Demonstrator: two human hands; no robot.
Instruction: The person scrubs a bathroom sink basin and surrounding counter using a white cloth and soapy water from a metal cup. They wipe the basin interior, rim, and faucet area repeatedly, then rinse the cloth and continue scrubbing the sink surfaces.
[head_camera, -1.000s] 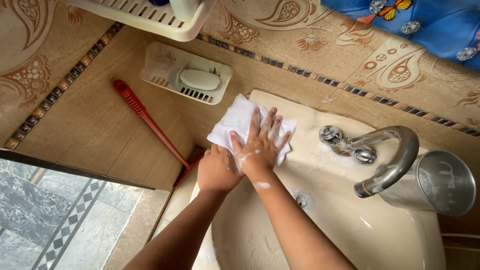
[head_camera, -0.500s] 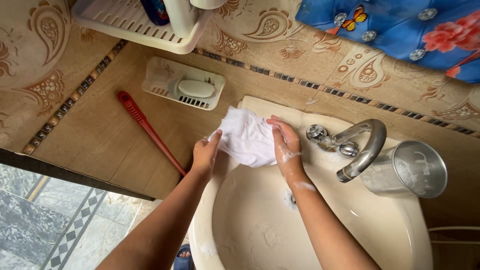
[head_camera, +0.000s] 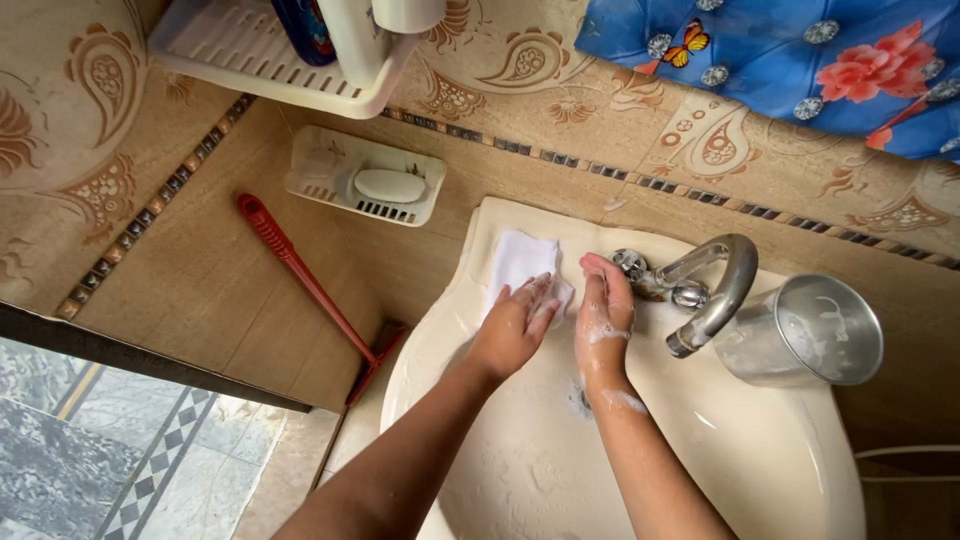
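1. White cloth (head_camera: 522, 262) lies folded into a narrow strip on the back ledge of the cream sink (head_camera: 760, 470), at about 11 o'clock from the drain. Its long axis runs from the wall toward the bowl, roughly 12 to 6 o'clock, with the near end under the fingers.
2. Left hand (head_camera: 512, 328) rests palm down on the near end of the cloth, fingers spread flat and pointing to about 1 o'clock; it presses, not clamped around anything.
3. Right hand (head_camera: 604, 318), soapy, sits just at 3 o'clock of the cloth, fingers together and pointing to 12 o'clock. Whether it touches the cloth edge I cannot tell.
4. Curved metal tap (head_camera: 715, 285) stands at 3 o'clock of the right hand, spout bending over the bowl.
5. Steel cup (head_camera: 815, 340) stands on the rim farther along at 3 o'clock.
6. A soap dish (head_camera: 365, 180) with a white bar hangs on the wall at 10 o'clock of the cloth.
7. A red-handled brush (head_camera: 310, 280) leans at 9 o'clock.
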